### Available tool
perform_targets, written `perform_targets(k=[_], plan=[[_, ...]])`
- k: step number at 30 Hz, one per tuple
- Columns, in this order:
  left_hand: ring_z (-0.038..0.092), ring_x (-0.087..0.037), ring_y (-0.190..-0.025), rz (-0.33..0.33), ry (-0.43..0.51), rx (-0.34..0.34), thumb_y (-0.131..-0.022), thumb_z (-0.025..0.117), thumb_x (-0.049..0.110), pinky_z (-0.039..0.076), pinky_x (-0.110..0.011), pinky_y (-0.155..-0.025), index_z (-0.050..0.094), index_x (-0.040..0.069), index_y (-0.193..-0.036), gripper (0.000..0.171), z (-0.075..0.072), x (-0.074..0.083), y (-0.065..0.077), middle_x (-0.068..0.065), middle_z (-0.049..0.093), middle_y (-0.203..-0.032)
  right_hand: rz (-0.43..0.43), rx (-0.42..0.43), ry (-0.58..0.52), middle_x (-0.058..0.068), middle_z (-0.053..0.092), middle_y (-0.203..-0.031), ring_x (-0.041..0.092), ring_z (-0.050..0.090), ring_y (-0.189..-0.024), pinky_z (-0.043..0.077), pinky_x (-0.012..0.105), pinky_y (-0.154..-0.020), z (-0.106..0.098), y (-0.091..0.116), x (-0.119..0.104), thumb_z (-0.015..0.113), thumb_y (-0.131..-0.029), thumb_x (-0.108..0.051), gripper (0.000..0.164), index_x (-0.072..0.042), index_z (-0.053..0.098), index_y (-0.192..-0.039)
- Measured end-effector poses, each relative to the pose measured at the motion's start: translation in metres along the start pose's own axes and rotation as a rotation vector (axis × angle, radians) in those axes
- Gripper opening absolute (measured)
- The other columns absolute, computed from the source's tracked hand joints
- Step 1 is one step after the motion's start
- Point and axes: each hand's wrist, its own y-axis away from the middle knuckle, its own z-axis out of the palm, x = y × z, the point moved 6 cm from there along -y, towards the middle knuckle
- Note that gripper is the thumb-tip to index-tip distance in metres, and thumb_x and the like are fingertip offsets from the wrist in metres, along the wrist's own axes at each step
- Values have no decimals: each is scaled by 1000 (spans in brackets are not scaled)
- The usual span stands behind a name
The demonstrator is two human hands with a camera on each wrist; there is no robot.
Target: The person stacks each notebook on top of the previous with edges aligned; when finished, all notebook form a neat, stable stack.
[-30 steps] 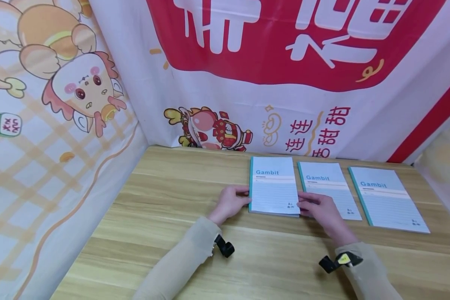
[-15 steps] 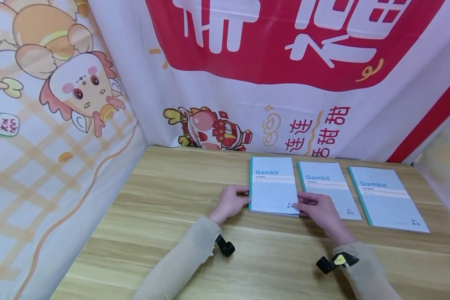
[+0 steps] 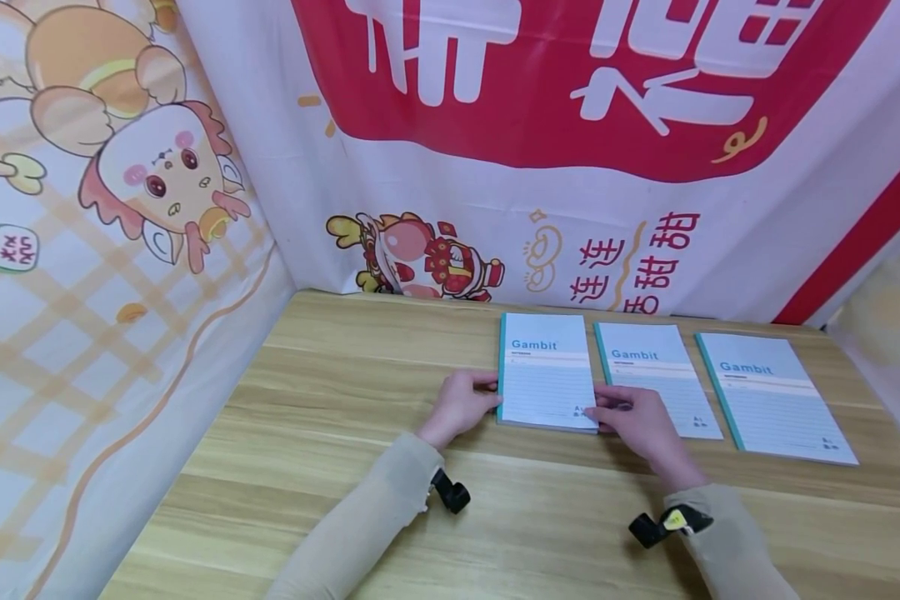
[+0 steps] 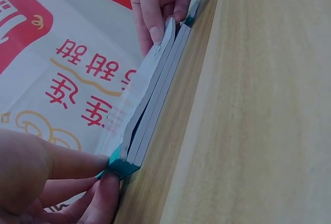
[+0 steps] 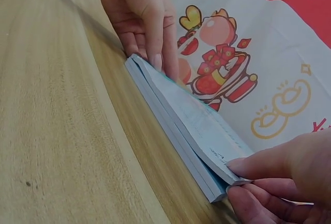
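The top notebook [image 3: 546, 371] has its spine [image 3: 502, 350] against the left grip [image 3: 461, 407] (clamped or not, I cannot tell), its raised corner [image 5: 216, 163] pinched in the right grip [image 3: 633, 417]. Steady the spine; lower the corner flush onto the pages beneath [image 5: 181, 146].

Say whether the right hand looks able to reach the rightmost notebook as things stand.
Probably yes, once the right hand releases the left notebook: nothing covers the rightmost notebook; only the flat middle notebook lies between.
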Motion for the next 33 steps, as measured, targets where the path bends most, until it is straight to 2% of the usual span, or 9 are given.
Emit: perform_targets(k=[12,17,23,33], plan=[[68,-13,-95,5,-1,10,-91,77,6,57,-32,-85,71,7,-127,37,1,-2,-1,-4,73,-111,-42,8,77,11,65,-111,24,63,-94,58,32,-76,1,0,-1,76,-95,-22,52,-3,59,-140],[67,-13,-94,7,-2,11,-91,77,6,57,-33,-85,70,7,-128,38,1,-2,-2,-3,72,-110,-50,21,113,14,65,-120,28,61,-102,53,38,-82,1,3,-4,74,-96,-26,53,-5,58,-142],[68,-12,-93,2,10,9,-90,78,6,58,-31,-84,71,8,-127,37,1,-2,0,-4,73,-112,-45,31,102,17,63,-133,32,60,-113,52,46,-91,1,6,-4,74,-96,-26,52,-6,58,-142],[68,-13,-95,1,15,8,-91,78,6,58,-31,-84,71,7,-127,37,2,-3,-1,-6,72,-117,-36,30,94,15,62,-135,30,58,-113,52,43,-90,1,7,-1,75,-95,-30,55,-10,58,-143]])
